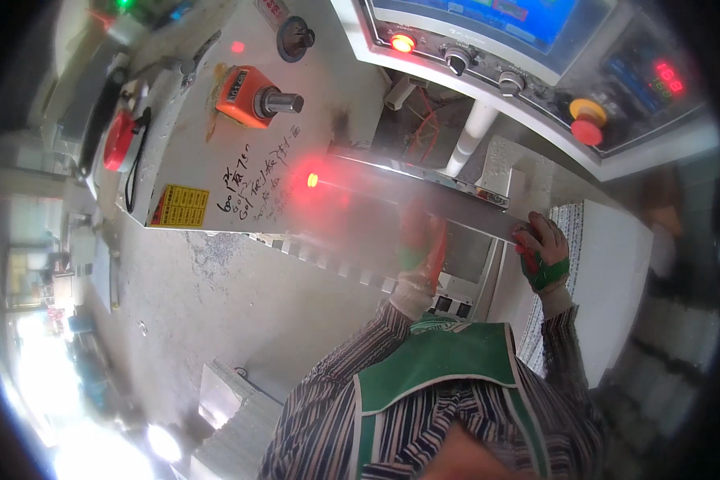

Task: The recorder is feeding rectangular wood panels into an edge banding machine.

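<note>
A long, flat grey panel (pixel 464 210) stretches from the machine's side toward the right, in front of me. At its right end my right hand (pixel 546 254), in a green and red fingerless glove, has its fingers curled over the edge. My left hand (pixel 418 240) is below the panel's middle, its fingers smeared by haze and motion; whether it touches the panel I cannot tell. A red light (pixel 312 180) glows near the panel's left end.
A stack of white boards (pixel 604 292) stands beside my right arm. Ahead is a control console (pixel 488 76) with knobs and a red stop button (pixel 587 133). To the left, a pale machine housing (pixel 296 96) carries an orange block (pixel 244 98) with a metal shaft.
</note>
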`<state>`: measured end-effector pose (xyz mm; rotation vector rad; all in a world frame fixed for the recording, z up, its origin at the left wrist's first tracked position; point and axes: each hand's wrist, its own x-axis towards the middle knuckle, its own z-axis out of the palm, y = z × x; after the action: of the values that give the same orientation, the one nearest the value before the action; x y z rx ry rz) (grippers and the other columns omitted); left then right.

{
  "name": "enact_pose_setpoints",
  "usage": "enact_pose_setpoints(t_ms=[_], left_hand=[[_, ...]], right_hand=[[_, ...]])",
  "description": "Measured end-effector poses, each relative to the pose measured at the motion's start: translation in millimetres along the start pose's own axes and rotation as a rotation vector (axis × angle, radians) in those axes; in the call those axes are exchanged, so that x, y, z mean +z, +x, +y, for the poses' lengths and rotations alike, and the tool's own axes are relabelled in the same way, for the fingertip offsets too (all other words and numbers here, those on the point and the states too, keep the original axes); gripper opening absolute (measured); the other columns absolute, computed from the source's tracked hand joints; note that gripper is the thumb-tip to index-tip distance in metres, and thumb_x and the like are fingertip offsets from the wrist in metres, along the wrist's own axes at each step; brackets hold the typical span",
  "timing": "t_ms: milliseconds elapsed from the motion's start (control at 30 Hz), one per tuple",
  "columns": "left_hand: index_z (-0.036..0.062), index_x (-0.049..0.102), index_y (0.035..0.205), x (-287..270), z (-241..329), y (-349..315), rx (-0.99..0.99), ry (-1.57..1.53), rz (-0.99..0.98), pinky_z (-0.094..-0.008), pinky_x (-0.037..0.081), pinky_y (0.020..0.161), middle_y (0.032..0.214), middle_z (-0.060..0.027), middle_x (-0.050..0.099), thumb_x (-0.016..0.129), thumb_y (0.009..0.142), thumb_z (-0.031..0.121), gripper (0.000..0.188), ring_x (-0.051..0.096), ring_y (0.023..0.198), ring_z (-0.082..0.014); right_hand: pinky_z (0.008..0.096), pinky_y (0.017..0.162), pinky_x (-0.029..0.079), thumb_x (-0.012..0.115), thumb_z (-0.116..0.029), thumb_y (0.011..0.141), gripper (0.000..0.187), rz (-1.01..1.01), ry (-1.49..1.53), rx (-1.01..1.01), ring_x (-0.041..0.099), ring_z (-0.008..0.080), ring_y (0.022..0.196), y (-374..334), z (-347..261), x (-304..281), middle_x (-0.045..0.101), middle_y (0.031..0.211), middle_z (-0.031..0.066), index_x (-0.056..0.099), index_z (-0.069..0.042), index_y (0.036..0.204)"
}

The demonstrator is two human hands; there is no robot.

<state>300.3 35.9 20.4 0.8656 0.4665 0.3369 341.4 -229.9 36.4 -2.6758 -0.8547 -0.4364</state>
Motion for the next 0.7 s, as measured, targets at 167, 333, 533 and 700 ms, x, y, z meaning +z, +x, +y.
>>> enact_pose_setpoints(t_ms=[167, 333, 533, 700], left_hand=[[0.0062, 0.056, 0.112, 4, 6, -2, -0.108, -0.268, 0.031, -0.0282, 0.047, 0.096, 0.103, -0.0011, 0.051, 0.063, 0.103, 0.016, 0.015, 0.053, 0.102, -0.0123], [0.0042, 0.055, 0.129, -7, -5, -1, 0.094, 0.166, -0.028, -0.0292, 0.045, 0.101, 0.112, -0.0024, 0.053, 0.067, 0.101, 0.01, 0.031, 0.053, 0.11, -0.0133], [0.0045, 0.044, 0.149, -24, -5, 1, 0.119, 0.413, -0.136, -0.0314, 0.043, 0.107, 0.134, -0.0059, 0.05, 0.066, 0.101, 0.012, 0.053, 0.049, 0.125, -0.0169], [0.0074, 0.033, 0.159, -29, 13, -7, 0.09, 0.321, -0.26, -0.0331, 0.04, 0.116, 0.154, -0.0081, 0.042, 0.063, 0.104, 0.025, 0.065, 0.046, 0.138, -0.0194]], right_hand=[[0.0506, 0.096, 0.055, 0.08, -0.015, 0.075, 0.037, 0.075, -0.06, -0.02, 0.063, 0.0338, 0.116, 2, -5, -2, 0.063, 0.121, 0.0075, 0.071, -0.029, 0.109], [0.0485, 0.084, 0.053, 0.079, -0.017, 0.075, 0.03, 0.067, -0.107, -0.005, 0.063, 0.0305, 0.099, 2, -9, -4, 0.06, 0.098, 0.0026, 0.075, -0.029, 0.103], [0.0477, 0.086, 0.055, 0.079, -0.017, 0.077, 0.031, -0.013, -0.147, 0.008, 0.063, 0.0273, 0.093, 0, -11, -5, 0.06, 0.094, -0.0006, 0.074, -0.031, 0.104], [0.0469, 0.078, 0.054, 0.079, -0.016, 0.078, 0.035, -0.005, -0.093, -0.002, 0.065, 0.0264, 0.088, 4, -17, -4, 0.061, 0.094, -0.0007, 0.073, -0.032, 0.108]])
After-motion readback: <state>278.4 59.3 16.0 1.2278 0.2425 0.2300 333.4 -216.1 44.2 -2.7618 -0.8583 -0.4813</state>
